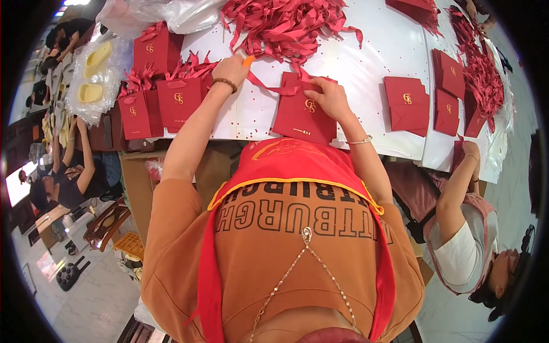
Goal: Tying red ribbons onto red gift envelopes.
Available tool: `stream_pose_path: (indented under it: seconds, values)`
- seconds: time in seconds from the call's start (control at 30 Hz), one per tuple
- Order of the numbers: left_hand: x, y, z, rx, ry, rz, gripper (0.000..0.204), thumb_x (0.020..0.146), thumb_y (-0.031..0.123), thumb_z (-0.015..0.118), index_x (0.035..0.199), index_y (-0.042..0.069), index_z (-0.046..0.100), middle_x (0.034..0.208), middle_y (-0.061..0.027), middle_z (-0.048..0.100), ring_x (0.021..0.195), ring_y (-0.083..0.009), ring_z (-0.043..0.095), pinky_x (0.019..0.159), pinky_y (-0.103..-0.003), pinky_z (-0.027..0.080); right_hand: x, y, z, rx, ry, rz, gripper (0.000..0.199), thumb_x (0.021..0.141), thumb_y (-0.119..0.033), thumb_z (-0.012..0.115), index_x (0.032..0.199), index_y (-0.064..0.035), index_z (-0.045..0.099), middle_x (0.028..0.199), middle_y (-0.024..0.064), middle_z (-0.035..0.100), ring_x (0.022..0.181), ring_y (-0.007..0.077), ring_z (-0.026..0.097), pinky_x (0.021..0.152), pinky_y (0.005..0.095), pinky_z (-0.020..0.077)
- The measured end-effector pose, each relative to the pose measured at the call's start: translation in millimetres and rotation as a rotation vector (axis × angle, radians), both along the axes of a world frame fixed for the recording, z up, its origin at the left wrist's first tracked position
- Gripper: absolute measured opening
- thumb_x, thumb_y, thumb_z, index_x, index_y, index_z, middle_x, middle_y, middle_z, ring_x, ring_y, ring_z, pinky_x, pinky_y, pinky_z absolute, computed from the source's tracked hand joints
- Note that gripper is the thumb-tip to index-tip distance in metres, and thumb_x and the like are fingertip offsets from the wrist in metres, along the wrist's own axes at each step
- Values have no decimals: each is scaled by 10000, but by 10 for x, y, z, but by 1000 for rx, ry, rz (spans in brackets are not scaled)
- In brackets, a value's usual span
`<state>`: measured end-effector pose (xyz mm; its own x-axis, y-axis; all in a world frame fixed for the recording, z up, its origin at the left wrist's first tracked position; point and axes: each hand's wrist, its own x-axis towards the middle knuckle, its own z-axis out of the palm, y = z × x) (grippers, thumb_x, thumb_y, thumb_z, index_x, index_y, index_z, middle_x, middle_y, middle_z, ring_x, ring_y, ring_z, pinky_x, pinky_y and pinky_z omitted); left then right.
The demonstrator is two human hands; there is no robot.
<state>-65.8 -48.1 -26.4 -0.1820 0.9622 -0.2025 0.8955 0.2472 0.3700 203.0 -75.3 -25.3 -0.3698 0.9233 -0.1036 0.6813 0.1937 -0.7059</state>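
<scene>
A flat red paper gift bag (294, 123) with a gold emblem lies before me near the table's front edge. My right hand (331, 98) is at its upper right, thumb and fingers closed on the bag's top. Up and to the left, my left hand (230, 70) is closed, with a small orange piece (248, 60) at its fingertips; what kind it is I cannot make out. A red ribbon (266, 84) stretches from beside the left hand to the bag's top. Just beyond both hands is a large heap of red ribbons (289, 28).
Ribboned red bags (177, 103) stand in stacks at left, beside bubble wrap (91, 86) around pale yellow shoes. Flat bags (407, 108) lie at right. More ribbons (483, 86) hang near the right table edge, where another person (466, 240) works. Red dots speckle the white table (366, 66).
</scene>
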Motion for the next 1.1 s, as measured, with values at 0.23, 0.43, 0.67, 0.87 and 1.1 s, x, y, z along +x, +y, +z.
stream_pose_path:
  seconds: [0.23, 0.43, 0.67, 0.87, 1.1]
  values:
    - [-20, -164, -269, 93, 135, 45, 341, 793, 344, 554, 893, 18, 555, 793, -166, 618, 758, -338, 604, 661, -441, 468, -122, 39, 35, 5, -115, 102, 320, 734, -281, 653, 972, -71, 615, 738, 132, 623, 684, 269, 602, 637, 339, 459]
    - [-8, -65, -120, 270, -1245, 488, 68, 703, -44, 537, 754, 1, 530, 736, -108, 570, 600, -167, 578, 477, -257, 455, -106, 14, 29, 37, -74, 71, 306, 731, -271, 651, 970, -82, 617, 733, 128, 622, 674, 268, 602, 634, 345, 458]
    - [589, -121, 251, -134, -1131, -12, 152, 771, 51, 540, 900, 13, 611, 741, -28, 594, 553, -65, 509, 481, -190, 408, -236, 47, 111, 78, -87, 151, 257, 715, -265, 647, 925, -116, 629, 758, 90, 632, 732, 253, 593, 670, 377, 407]
    - [751, -120, 71, -201, -826, -195, 113, 757, 44, 569, 849, 16, 627, 698, -40, 606, 524, -76, 549, 480, -203, 442, -74, -39, 251, 333, -173, 138, 270, 667, -241, 686, 903, -123, 629, 858, 67, 572, 783, 245, 555, 690, 368, 406]
    - [712, -137, 87, -114, -1074, -126, 109, 792, 18, 546, 871, -4, 617, 705, -20, 589, 548, -56, 516, 497, -178, 419, 231, -113, 247, -97, 86, -106, 300, 688, -186, 694, 944, -61, 602, 842, 98, 567, 749, 236, 556, 677, 316, 448]
